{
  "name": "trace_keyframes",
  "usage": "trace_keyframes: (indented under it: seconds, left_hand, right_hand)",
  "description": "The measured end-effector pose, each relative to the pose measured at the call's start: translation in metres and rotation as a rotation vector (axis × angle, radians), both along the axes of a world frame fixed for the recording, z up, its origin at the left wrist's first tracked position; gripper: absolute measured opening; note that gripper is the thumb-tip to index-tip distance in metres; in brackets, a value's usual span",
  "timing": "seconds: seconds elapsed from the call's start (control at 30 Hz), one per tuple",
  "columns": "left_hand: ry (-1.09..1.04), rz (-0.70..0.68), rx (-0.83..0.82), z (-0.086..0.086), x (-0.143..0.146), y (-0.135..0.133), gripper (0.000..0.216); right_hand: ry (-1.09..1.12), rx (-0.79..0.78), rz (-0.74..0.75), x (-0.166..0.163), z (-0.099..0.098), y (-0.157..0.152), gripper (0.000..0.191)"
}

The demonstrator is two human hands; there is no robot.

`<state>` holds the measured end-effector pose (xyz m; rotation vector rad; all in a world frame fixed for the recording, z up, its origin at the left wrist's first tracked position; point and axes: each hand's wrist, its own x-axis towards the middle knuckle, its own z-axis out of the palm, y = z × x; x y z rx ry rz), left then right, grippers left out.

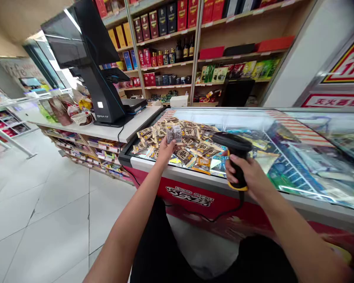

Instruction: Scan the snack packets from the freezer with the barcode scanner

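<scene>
1. Left hand (165,152): thumb and fingers pinch the lower edge of a small, flat, grey-backed plastic packet (174,134) covered in fine print. Packet is at the fingertips, raised over the near-left part of the pile.
2. Right hand (249,175): fingers wrapped around the grip of a black pistol-shaped handheld scanner with yellow trim (237,148). Exact place of the index finger on the trigger: cannot tell.
3. Key relation: packet lies left of the scanner's nose, at about the same height in view, the two well apart. Nose points leftward, roughly at the packet; precise aim unclear.
4. Packet stands roughly upright, printed back towards the wearer. Long axis hard to judge. Left hand is the nearer to the pile's middle.
5. Between and beyond the hands: loose heap of brown-and-cream plastic snack packets (190,133), lying at many angles on the glass top of a red-and-white chest freezer (156,182).
6. Black cord (241,201) hangs from the scanner's grip, looping across the freezer's front.
</scene>
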<state>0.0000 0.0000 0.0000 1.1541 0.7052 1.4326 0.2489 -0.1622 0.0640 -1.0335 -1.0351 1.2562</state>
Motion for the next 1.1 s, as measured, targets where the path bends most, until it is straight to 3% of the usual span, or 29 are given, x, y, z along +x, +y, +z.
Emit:
trace_keyframes:
  seconds: [0.27,0.6,0.73,0.97,1.1]
  left_hand:
    - [0.011,0.012,-0.091,0.012,-0.001,-0.007,0.069]
    - [0.042,0.012,-0.073,0.015,0.0,-0.011,0.052]
    - [0.042,0.015,-0.095,0.016,0.0,-0.012,0.046]
    - [0.056,0.012,-0.051,0.011,-0.001,-0.007,0.057]
    - [0.21,0.138,0.119,0.011,-0.005,-0.016,0.051]
  right_hand:
    - [0.062,-0.046,0.083,-0.045,-0.018,0.002,0.05]
    - [0.015,-0.05,0.106,-0.065,-0.023,0.001,0.055]
    - [-0.009,-0.037,0.122,-0.069,-0.023,0.0,0.056]
    - [0.004,-0.022,0.136,-0.062,-0.02,0.0,0.05]
    - [0.119,-0.02,0.122,-0.039,-0.019,-0.008,0.041]
